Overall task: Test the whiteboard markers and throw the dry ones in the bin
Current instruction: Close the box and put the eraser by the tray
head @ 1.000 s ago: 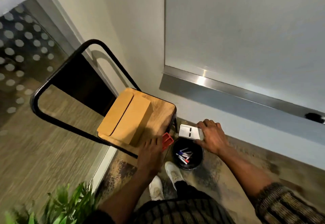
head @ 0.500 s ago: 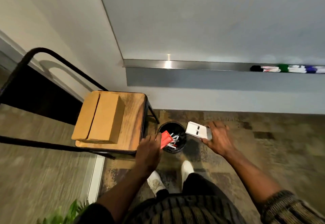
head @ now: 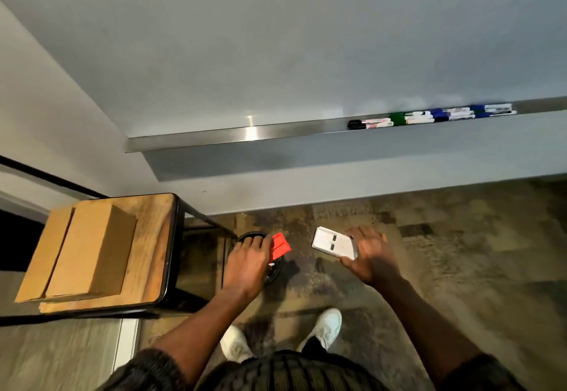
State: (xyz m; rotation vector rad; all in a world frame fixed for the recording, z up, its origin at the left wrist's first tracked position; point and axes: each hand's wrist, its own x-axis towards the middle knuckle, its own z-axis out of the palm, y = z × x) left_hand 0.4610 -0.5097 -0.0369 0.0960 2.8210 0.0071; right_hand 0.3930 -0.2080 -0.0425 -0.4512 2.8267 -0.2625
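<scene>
I stand facing a whiteboard (head: pixel 306 40) with a metal ledge (head: pixel 214 137) along its bottom. Several markers (head: pixel 429 117) with black, green and blue caps lie in a row on the ledge at the right. My left hand (head: pixel 248 260) holds a small red object (head: pixel 280 246) above the black bin (head: pixel 245 237) on the floor, and the hand covers most of the bin. My right hand (head: pixel 369 255) grips a white rectangular block (head: pixel 333 241), held out over the carpet to the right of the bin.
A wooden-topped stool with a black metal frame (head: pixel 159 237) stands left of the bin, with a closed cardboard box (head: pixel 82 249) on it. My white shoes (head: pixel 325 326) stand on patterned carpet below the hands. A plain wall runs under the ledge.
The view has swung right and up, bringing the markers on the ledge into sight. My left hand with the red object now covers the bin, whose contents no longer show.
</scene>
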